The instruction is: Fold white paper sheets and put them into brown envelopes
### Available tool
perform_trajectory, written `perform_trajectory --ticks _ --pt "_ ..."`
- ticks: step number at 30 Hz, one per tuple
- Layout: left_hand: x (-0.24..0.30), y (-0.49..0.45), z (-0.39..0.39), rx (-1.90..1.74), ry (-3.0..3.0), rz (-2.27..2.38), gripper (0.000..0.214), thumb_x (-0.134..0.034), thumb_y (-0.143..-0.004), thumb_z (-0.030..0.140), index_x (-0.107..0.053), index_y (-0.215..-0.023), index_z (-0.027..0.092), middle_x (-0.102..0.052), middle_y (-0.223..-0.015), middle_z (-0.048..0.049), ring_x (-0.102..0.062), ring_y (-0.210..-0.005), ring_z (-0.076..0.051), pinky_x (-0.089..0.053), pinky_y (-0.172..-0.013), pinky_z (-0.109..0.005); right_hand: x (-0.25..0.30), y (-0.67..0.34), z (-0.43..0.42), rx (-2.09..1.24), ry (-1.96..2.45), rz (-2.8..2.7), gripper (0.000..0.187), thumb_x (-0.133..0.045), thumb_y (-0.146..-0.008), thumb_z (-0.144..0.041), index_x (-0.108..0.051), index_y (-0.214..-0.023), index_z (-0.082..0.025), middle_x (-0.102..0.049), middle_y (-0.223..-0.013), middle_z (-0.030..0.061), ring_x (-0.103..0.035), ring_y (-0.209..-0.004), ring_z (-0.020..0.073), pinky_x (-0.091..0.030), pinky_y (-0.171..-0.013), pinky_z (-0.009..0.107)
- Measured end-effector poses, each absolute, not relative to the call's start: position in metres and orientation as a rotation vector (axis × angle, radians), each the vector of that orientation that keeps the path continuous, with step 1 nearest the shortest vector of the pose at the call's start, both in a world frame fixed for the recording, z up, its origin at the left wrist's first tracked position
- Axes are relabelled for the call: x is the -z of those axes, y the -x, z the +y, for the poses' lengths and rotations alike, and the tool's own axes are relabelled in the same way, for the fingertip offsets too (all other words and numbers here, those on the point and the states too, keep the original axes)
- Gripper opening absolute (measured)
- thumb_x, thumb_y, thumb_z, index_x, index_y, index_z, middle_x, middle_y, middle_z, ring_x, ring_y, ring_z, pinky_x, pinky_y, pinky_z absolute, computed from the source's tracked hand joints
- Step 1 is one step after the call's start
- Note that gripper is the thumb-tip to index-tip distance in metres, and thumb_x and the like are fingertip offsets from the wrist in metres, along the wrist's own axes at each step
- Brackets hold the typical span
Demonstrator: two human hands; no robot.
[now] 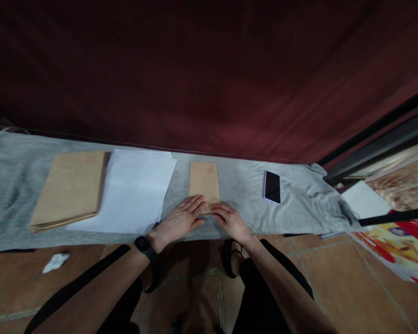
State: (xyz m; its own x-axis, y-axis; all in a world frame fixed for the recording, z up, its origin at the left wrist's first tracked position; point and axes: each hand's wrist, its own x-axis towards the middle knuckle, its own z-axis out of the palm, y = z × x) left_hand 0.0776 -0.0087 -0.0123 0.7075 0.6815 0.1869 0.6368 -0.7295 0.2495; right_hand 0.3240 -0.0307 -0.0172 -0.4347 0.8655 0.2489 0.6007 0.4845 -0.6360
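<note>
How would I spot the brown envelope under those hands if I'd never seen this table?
On the long grey cloth, look at the middle, between the white paper sheets and the black phone. A narrow brown envelope lies there, left hand and right hand flat on its near end. Unlike the wide stack of brown envelopes further left, it is single and slim.

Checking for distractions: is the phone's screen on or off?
Off: the phone lies face up on the grey cloth, its screen black.
</note>
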Motion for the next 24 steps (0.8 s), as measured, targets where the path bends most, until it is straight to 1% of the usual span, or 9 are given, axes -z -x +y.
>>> perform_trajectory --ticks 4,7,11,14,17,21,24 --pt "0.010 -0.079 -0.009 -0.525 -2.607 1.096 0.038 -0.046 -0.102 0.032 -0.058 -0.135 0.019 -0.061 -0.144 -0.0108 -0.053 -0.137 -0.021 -0.042 -0.116 -0.041 0.017 -0.322 -0.029 -0.635 1.222 -2.146 0.021 -0.056 -0.100 -0.023 -0.074 -0.109 -0.026 -0.072 -0.121 0.0063 -0.067 -0.114 0.0207 -0.052 -0.103 0.042" --pt "0.010 -0.080 -0.008 -0.574 -2.520 1.154 0.032 -0.044 -0.102 0.029 -0.060 -0.128 0.018 -0.065 -0.137 -0.0108 -0.060 -0.128 -0.021 -0.048 -0.111 -0.040 0.017 -0.320 -0.028 -0.627 1.226 -2.121 0.020 -0.055 -0.100 -0.024 -0.074 -0.106 -0.026 -0.073 -0.119 0.0062 -0.067 -0.112 0.0210 -0.052 -0.101 0.042" --pt "0.010 -0.083 -0.009 -0.622 -2.456 1.208 0.031 -0.039 -0.103 0.026 -0.061 -0.123 0.017 -0.066 -0.134 -0.0119 -0.061 -0.126 -0.022 -0.050 -0.108 -0.042 0.018 -0.317 -0.027 -0.578 1.261 -2.114 0.019 -0.054 -0.100 -0.025 -0.073 -0.104 -0.024 -0.072 -0.113 0.0075 -0.066 -0.110 0.0222 -0.051 -0.099 0.040" --pt "0.009 -0.085 -0.011 -0.642 -2.427 1.211 0.029 -0.039 -0.102 0.023 -0.062 -0.119 0.019 -0.067 -0.132 -0.0109 -0.061 -0.126 -0.023 -0.051 -0.107 -0.043 0.018 -0.316 -0.026 -0.518 1.329 -2.101 0.018 -0.053 -0.100 -0.025 -0.071 -0.101 -0.022 -0.071 -0.109 0.0084 -0.065 -0.106 0.0235 -0.051 -0.096 0.040" --pt "0.011 -0.086 -0.011 -0.653 -2.436 1.229 0.028 -0.039 -0.102 0.023 -0.062 -0.117 0.018 -0.066 -0.132 -0.0120 -0.060 -0.127 -0.024 -0.051 -0.107 -0.044 0.018 -0.315 -0.026 -0.465 1.392 -2.093 0.016 -0.054 -0.100 -0.025 -0.070 -0.098 -0.022 -0.069 -0.108 0.0086 -0.064 -0.103 0.0240 -0.051 -0.094 0.041" --pt "0.014 -0.087 -0.009 -0.669 -2.435 1.254 0.027 -0.040 -0.101 0.023 -0.061 -0.118 0.018 -0.066 -0.131 -0.0121 -0.061 -0.125 -0.024 -0.052 -0.105 -0.044 0.019 -0.314 -0.026 -0.420 1.449 -2.097 0.013 -0.056 -0.098 -0.024 -0.069 -0.097 -0.023 -0.068 -0.108 0.0082 -0.063 -0.103 0.0251 -0.050 -0.093 0.042" --pt "0.014 -0.088 -0.008 -0.671 -2.421 1.292 0.030 -0.039 -0.102 0.023 -0.059 -0.123 0.017 -0.067 -0.131 -0.0135 -0.063 -0.122 -0.025 -0.053 -0.104 -0.044 0.021 -0.313 -0.025 -0.402 1.451 -2.100 0.011 -0.057 -0.098 -0.023 -0.068 -0.097 -0.023 -0.068 -0.107 0.0086 -0.063 -0.102 0.0256 -0.050 -0.092 0.042"
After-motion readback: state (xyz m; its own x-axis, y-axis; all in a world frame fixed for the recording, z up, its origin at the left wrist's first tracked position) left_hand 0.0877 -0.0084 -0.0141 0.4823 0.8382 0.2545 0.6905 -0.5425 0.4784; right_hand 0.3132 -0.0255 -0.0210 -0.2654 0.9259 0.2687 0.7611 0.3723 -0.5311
